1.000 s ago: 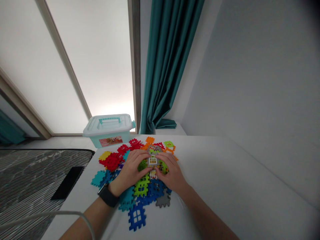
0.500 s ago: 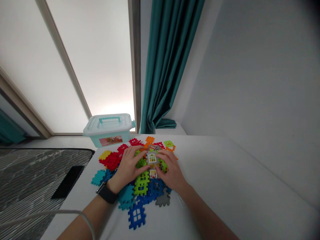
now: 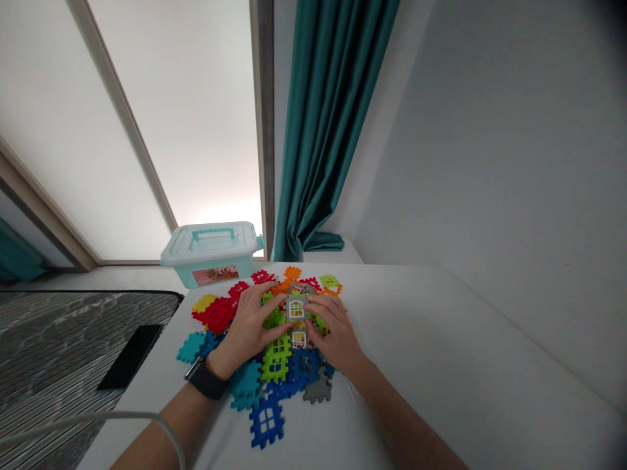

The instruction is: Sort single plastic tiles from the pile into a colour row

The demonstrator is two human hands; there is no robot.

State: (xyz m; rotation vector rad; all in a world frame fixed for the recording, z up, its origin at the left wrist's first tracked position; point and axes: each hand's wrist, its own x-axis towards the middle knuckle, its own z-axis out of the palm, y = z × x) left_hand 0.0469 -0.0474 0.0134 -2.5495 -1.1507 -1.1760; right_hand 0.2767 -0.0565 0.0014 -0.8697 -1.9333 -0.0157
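Note:
Between my two hands is a grey interlocking building tile (image 3: 289, 316) with a white arched window frame (image 3: 296, 310) in it. My left hand (image 3: 251, 321) grips its left edge between thumb and fingertips. From the other side, my right hand (image 3: 337, 334) pinches the right edge. A smaller white window frame (image 3: 299, 339) shows just below the tile. Under and around the hands lies a pile of notched plastic tiles: lime green tiles (image 3: 275, 365), blue tiles (image 3: 304, 365) and red tiles (image 3: 219, 315). The hands hide part of the pile.
A lidded plastic box (image 3: 213, 251) stands behind the pile at the left. Beyond the left edge of the white table (image 3: 431, 365) lies a black phone (image 3: 130, 358). A pale cable (image 3: 122, 415) crosses the lower left. A teal curtain (image 3: 333, 130) hangs behind.
Both hands keep their grip on the grey tile, with barely any finger movement. The whole view has shifted very slightly.

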